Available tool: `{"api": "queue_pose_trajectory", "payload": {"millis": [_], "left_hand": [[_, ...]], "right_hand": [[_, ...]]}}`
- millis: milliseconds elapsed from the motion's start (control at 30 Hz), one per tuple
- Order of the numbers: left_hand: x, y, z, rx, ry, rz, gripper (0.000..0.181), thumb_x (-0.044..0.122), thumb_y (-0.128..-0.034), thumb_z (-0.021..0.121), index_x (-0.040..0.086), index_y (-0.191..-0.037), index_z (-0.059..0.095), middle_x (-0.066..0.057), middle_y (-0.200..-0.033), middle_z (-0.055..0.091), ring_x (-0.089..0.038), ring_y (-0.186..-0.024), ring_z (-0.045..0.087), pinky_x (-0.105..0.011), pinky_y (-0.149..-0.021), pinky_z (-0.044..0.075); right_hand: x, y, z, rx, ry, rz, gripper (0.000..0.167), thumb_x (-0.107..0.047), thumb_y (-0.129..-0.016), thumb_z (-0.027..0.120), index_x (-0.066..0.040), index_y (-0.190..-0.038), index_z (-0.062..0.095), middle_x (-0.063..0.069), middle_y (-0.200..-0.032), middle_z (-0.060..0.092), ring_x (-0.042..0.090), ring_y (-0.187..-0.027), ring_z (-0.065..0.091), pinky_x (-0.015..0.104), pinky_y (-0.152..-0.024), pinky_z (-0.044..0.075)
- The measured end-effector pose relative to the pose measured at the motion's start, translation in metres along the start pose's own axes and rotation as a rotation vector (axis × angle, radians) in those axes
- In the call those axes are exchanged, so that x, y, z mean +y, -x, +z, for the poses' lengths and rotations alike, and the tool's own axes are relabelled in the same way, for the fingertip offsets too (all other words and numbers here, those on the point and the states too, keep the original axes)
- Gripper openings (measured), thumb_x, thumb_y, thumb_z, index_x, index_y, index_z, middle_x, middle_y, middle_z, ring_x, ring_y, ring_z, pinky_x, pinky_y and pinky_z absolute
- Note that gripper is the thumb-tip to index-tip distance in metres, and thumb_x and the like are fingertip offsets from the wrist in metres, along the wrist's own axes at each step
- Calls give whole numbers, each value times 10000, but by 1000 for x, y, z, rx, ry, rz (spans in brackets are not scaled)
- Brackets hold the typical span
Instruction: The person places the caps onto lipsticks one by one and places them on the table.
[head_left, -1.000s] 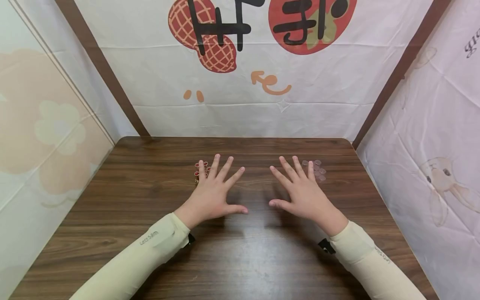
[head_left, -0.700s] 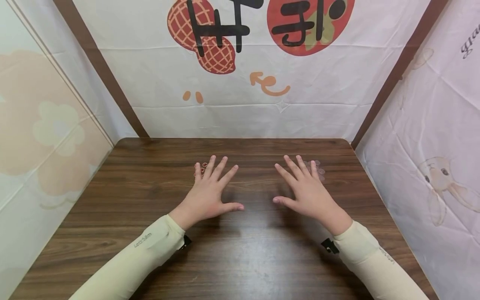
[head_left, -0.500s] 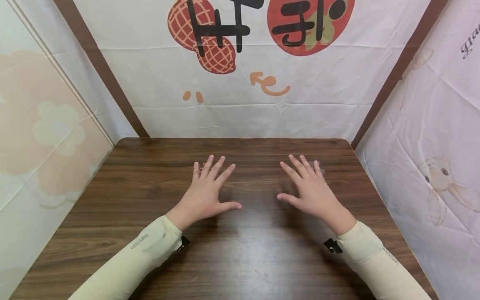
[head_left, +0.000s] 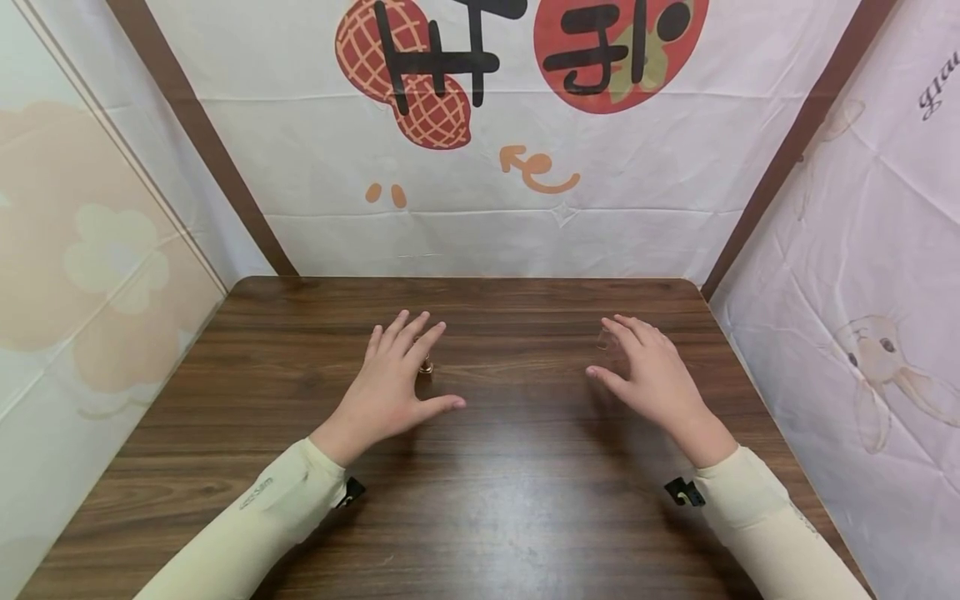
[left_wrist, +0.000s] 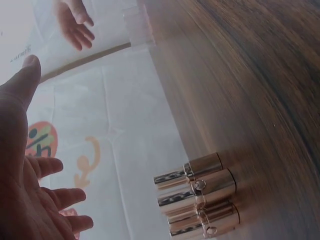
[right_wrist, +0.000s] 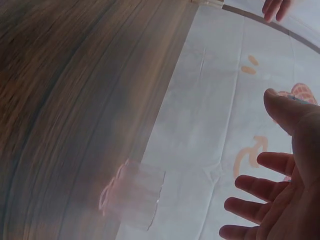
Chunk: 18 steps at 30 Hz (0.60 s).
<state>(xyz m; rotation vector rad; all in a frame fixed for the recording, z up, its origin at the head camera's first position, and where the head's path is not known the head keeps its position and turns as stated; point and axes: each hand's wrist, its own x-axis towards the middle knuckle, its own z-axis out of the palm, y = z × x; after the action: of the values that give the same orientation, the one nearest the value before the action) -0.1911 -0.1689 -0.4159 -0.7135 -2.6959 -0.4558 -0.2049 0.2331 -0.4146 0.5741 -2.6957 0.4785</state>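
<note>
Left hand point(head_left: 386, 379) out over the far part of the worktop point(head_left: 480, 475), fingers spread and extended, thumb stretched out to the side; released, nothing in its grasp. Right hand point(head_left: 660, 379) likewise released, fingers slightly bent, thumb apart from them, grasping nothing. The two hands are well apart. Gold cylinders point(left_wrist: 220, 187): a tight cluster, shiny, standing upright on the worktop near the left hand, small round fittings partway along their sides. Left wrist view shows a gap between fingers and metal; from the head only a bit of gold shows past the index finger, the rest hidden beneath the hand. Clear containers point(right_wrist: 137, 195) stand on the worktop by the right hand, see-through, pinkish at the lower rims; count unclear, since they overlap and blur. From the head the right hand covers most of them. Pale left sleeve point(head_left: 255, 517) and right sleeve point(head_left: 772, 521), each with a small black device at the wrist. Behind the worktop, a white cloth point(head_left: 480, 233) with a red peanut print point(head_left: 438, 117) and an orange arrow point(head_left: 536, 167). Rabbit print point(head_left: 877, 358) on the cloth at right.
</note>
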Motion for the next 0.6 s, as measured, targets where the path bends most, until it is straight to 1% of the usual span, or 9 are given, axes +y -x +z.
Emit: {"api": "queue_pose_trajectory", "payload": {"millis": [100,267,433,600], "left_hand": [[-2,2,-1,4,13,-2,1103,847,-747,653,209,-1596,354,-108,-1644,335,-372,-1555,191,-688,-1189,150],[-6,5,-4,15,39,-29,1100,809,-746,698,206,-1597,349,-111,-1640,342,-352,-1556,194,-676,-1194,152],[-10,9,-5,23,45,-58,1107,821,-747,686,214,-1604,333,-86,-1648,334,-330,-1557,205,-653,-1204,157],[-15,12,-6,27,60,-74,1104,828,-737,686,214,-1593,357,-95,-1635,357,-331,-1550,226,-643,-1203,173]], "right_hand": [[7,2,0,-5,-11,28,779,-495,-886,774,-80,-1487,502,204,-1474,524,414,-1365,474,633,-1098,350],[16,4,-1,1,-26,86,740,-495,-898,763,-75,-1461,531,208,-1452,542,417,-1343,498,635,-1081,365],[24,7,-5,16,-23,137,674,-456,-916,753,-53,-1421,563,206,-1395,586,438,-1282,536,640,-1028,402],[33,10,-8,8,-19,191,640,-437,-924,749,-39,-1395,582,204,-1366,603,446,-1257,541,629,-1027,405]]}}
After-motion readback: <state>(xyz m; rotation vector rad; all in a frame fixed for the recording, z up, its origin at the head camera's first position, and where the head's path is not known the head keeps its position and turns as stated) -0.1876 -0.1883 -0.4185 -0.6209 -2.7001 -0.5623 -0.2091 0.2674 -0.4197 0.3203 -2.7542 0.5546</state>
